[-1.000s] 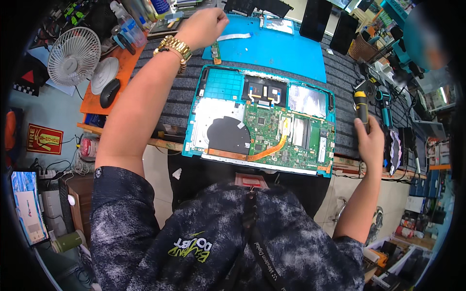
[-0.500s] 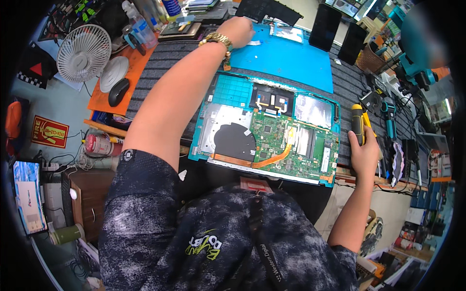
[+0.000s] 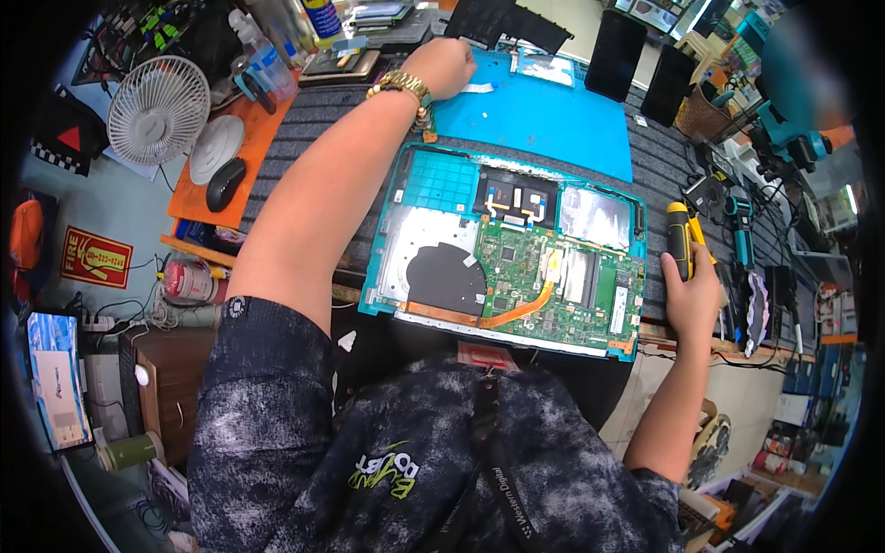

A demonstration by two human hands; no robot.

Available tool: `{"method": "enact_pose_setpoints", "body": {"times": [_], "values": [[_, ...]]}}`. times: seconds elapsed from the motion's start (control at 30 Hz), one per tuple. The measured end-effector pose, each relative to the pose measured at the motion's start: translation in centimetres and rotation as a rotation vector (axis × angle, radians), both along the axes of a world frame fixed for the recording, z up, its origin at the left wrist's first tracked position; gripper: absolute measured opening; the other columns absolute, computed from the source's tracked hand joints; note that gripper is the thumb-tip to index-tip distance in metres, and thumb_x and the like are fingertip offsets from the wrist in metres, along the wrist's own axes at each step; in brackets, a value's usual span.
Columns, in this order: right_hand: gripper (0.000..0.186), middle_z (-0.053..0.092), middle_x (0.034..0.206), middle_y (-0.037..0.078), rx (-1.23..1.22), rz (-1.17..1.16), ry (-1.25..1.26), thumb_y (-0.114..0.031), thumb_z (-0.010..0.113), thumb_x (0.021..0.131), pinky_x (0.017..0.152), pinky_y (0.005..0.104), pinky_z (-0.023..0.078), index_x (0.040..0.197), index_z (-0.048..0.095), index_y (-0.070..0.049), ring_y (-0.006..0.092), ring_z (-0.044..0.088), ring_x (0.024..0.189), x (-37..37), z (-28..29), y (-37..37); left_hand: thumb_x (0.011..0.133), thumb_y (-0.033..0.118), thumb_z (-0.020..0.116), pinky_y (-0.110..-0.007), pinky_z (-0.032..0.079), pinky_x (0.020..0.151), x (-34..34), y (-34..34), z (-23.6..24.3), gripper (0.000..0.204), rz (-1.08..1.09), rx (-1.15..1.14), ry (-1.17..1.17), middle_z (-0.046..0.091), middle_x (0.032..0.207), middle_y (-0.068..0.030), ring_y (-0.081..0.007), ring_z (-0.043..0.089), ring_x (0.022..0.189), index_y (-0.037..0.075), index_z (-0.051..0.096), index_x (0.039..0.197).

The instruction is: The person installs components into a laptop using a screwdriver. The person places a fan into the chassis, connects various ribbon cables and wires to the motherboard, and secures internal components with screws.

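Note:
An opened laptop base [image 3: 433, 175] with a teal rim lies in front of me, its insides facing up. It shows a green circuit board [image 3: 521, 253], a black round fan [image 3: 447, 276] and a copper heat pipe [image 3: 525, 311]. Beyond it, my left hand [image 3: 442, 67] is curled closed by the left edge of a blue mat [image 3: 544, 129]; its fingertips are hidden. A white ribbon cable [image 3: 478, 88] lies close to that hand. On the right, my right hand [image 3: 693, 293] grips a thick yellow-and-black tool [image 3: 679, 241], held upright beside the laptop base.
A black battery pack [image 3: 516, 26] and two dark phone-like slabs [image 3: 616, 55] stand behind the mat. To the left are a white fan [image 3: 159, 108], a black mouse [image 3: 225, 184] and a clear bottle [image 3: 261, 60]. Cables and a teal tool [image 3: 739, 219] crowd the right.
My left hand has shifted slightly left and toward me, uncovering more of the white ribbon cable. My right hand keeps its grip on the tool. The laptop base has hardly moved.

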State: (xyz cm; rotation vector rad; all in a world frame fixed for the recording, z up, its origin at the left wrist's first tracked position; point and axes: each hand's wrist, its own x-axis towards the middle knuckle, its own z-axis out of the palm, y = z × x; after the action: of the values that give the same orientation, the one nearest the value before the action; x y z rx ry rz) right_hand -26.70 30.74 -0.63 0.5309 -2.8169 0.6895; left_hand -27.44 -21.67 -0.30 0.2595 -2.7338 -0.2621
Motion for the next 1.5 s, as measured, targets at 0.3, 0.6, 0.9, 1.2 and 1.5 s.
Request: {"method": "enact_pose_setpoints", "body": {"times": [0.3, 0.6, 0.9, 1.2, 1.5], "values": [[0.057, 0.079, 0.12, 0.026, 0.035, -0.028, -0.002, -0.036, 0.084, 0.1, 0.095, 0.0495, 0.058, 0.137, 0.068, 0.004, 0.0445, 0.076, 0.11, 0.1, 0.0, 0.1, 0.099, 0.021, 0.078, -0.047, 0.062, 0.096, -0.8, 0.0, -0.1, 0.02, -0.025, 0.082, -0.036, 0.084, 0.107, -0.0184, -0.0376, 0.08, 0.103, 0.005, 0.086, 0.107], [0.056, 0.078, 0.12, 0.026, 0.028, -0.036, -0.018, -0.038, 0.084, 0.099, 0.094, 0.0515, 0.058, 0.136, 0.069, 0.002, 0.0458, 0.076, 0.111, 0.0, -0.2, 0.3, 0.104, 0.025, 0.074, -0.048, 0.062, 0.097, 0.0, -0.4, 1.9, 0.025, 0.031, 0.051, 0.055, 0.084, 0.112, -0.0203, -0.0394, 0.08, 0.104, 0.008, 0.088, 0.117], [0.053, 0.077, 0.119, 0.028, 0.015, -0.019, -0.011, -0.04, 0.085, 0.098, 0.093, 0.054, 0.058, 0.131, 0.07, -0.001, 0.0486, 0.074, 0.112, 0.0, -0.2, 0.1, 0.106, 0.028, 0.075, -0.046, 0.062, 0.097, 2.7, -3.2, 5.7, 0.029, -0.037, -0.001, 0.177, 0.085, 0.113, -0.0193, -0.0372, 0.081, 0.105, 0.005, 0.086, 0.12], [0.06, 0.077, 0.13, 0.024, 0.021, -0.036, -0.026, -0.042, 0.084, 0.097, 0.1, 0.0523, 0.059, 0.138, 0.069, -0.001, 0.0441, 0.074, 0.12, 0.6, 0.6, 0.1, 0.106, 0.025, 0.076, -0.041, 0.061, 0.084, 5.8, -0.9, 7.2, 0.028, -0.052, 0.073, 0.154, 0.083, 0.105, -0.0195, -0.0312, 0.079, 0.09, 0.002, 0.084, 0.119], [0.056, 0.077, 0.125, 0.022, 0.08, -0.006, -0.082, -0.042, 0.085, 0.095, 0.097, 0.0528, 0.06, 0.129, 0.071, 0.0, 0.0434, 0.075, 0.115, -0.3, 2.3, 0.4, 0.108, 0.024, 0.077, -0.031, 0.056, 0.077, 10.9, 1.2, 5.6, 0.029, -0.087, 0.354, 0.274, 0.083, 0.099, -0.0088, -0.0126, 0.071, 0.084, -0.002, 0.084, 0.12]]}}
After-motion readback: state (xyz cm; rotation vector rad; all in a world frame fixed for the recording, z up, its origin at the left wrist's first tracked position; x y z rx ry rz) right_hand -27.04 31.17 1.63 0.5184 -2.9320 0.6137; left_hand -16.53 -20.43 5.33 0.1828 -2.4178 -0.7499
